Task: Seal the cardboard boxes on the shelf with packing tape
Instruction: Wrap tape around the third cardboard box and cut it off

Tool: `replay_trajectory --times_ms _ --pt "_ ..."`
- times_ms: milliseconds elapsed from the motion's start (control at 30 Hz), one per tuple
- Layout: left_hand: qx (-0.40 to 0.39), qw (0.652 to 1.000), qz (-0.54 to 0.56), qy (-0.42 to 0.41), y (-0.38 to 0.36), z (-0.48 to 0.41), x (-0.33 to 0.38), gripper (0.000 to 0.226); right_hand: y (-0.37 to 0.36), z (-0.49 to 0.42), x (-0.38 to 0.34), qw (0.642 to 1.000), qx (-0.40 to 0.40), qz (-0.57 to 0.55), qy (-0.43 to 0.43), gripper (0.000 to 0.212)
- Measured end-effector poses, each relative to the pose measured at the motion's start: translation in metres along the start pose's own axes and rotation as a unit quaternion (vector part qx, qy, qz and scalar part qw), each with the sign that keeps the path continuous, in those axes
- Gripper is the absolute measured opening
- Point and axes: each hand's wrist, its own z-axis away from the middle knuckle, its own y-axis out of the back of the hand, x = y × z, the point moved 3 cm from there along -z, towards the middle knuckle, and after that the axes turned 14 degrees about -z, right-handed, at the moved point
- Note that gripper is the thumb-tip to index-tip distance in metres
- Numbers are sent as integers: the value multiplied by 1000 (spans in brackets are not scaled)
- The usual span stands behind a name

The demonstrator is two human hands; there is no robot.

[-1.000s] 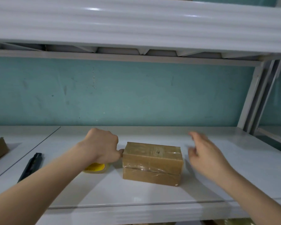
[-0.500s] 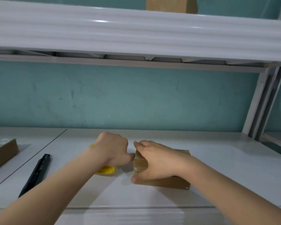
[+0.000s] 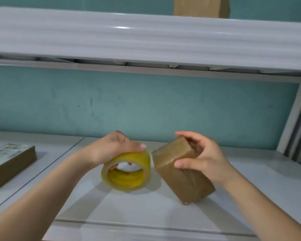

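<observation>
Two hands are working one small cardboard box point(image 3: 181, 173), which is sitting tilted over the white shelf point(image 3: 163, 209), lower corner down at or just above the surface; contact is hard to tell. Right hand point(image 3: 203, 160) is gripping its raised upper end: thumb point(image 3: 184, 164) is pressing on the near face, the other fingers point(image 3: 184, 135) are curling over the top far edge, so the box end is lying between thumb and fingers. Box faces are looking glossy, as if already covered in clear tape.

Left hand point(image 3: 115, 148) is holding a yellow tape roll point(image 3: 127, 171) just left of the box. Roll is standing on edge, hollow core facing the camera. Thumb is lying flat along the top of the roll, fingertips are showing inside the core, so the hand is clamping the roll's upper wall. Roll's right side is sitting right beside the box's upper left corner; whether a tape strip is bridging them is unclear.

Second brown box point(image 3: 10, 162), with a printed label on top, is lying flat at the far left of the shelf, well apart. Another brown box point(image 3: 201, 6) is standing on the upper shelf point(image 3: 146, 37), cropped by the frame. Teal wall point(image 3: 146, 105) is sitting behind.
</observation>
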Motion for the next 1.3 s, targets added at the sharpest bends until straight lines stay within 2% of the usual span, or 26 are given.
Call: replay_trajectory --times_ms 67,167,267,333,367,433,467,500,567,600,667,800,867,933,967,1033,1100,1167,1233,1300 --pt "-19 995 -97 35 -6 0 2 65 3 5 4 995 20 -93 14 66" --pt "-23 991 -126 50 -15 -4 7 71 7 11 15 982 44 -183 6 64" --pt "-13 989 -135 51 -26 -17 18 68 15 18 22 974 46 -217 -48 62" --pt "-27 989 -138 51 -37 -27 24 67 26 22 14 976 24 -191 -106 61" --pt "-32 988 -140 55 -41 -31 26 66 33 24 6 983 0 -132 -130 63" --pt "-35 989 -128 60 -47 -38 28 64 46 24 -18 982 -74 106 -138 69" --pt "-37 990 -122 59 -50 -40 29 64 47 22 -28 957 -105 245 -115 74" --pt "-43 990 -119 57 -52 -41 31 63 42 19 -36 915 -144 367 -82 85" --pt "-58 990 -121 49 -55 -43 34 64 23 14 -39 813 -232 532 -43 112" --pt "-62 990 -120 46 -56 -44 35 64 14 12 -37 776 -264 571 -46 118" --pt "-49 992 -110 41 -57 -44 37 64 5 8 -36 755 -289 583 -83 119" --pt "4 992 -125 26 -58 -44 36 62 -9 -4 -32 762 -265 588 -56 113" --pt "-10 995 -89 37 -58 -41 33 63 -12 -11 -25 797 -235 555 -51 109" --pt "-80 996 19 22 -60 -30 27 63 -4 -14 -24 849 -206 482 -67 112" --pt "-115 989 94 -13 -61 -23 23 59 5 -15 -27 871 -185 451 -67 114" --pt "-147 955 241 -86 -60 -10 17 49 25 -11 -29 910 -134 388 -60 113" --pt "-158 934 298 -119 -52 -1 13 40 35 -4 -31 944 -100 309 -64 102" --pt "-126 955 240 -121 -41 2 16 38 38 2 -33 962 -82 253 -58 91" --pt "-37 990 112 -81 -23 0 18 51 43 6 -37 988 -46 146 -25 89" --pt "4 999 -24 -46 -8 -3 21 58 47 11 -37 999 -34 24 21 94"
